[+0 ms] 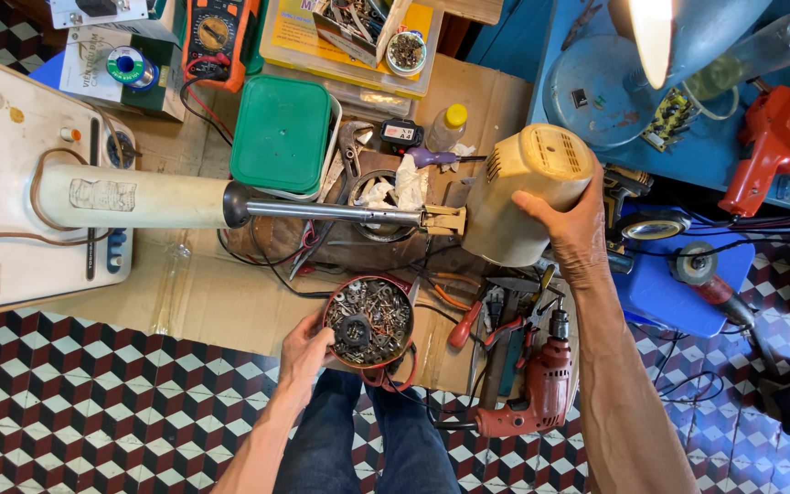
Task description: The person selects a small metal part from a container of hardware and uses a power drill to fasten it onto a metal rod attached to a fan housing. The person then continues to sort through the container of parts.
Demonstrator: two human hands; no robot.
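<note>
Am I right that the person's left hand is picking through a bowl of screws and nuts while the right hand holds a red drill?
Not quite. The head view shows the right hand gripping a cream plastic housing, not the red drill, which lies untouched on the floor. The left hand is indeed at the bowl of screws and nuts.

Hidden and cut-off parts around the workbench floor

The left hand [306,352] has its fingertips buried among the small metal parts in the red bowl [369,322] — too fine to tell screws from washers; the right hand [571,229] hides its palm and part of the cream motor housing [528,197] behind it. Both forearms run off the bottom edge. The lamp [688,27] is cropped at the top, its glare washing out the shade — the orange multimeter [217,37] and the white appliance base [11,183] are cut by the top and left edges
</note>
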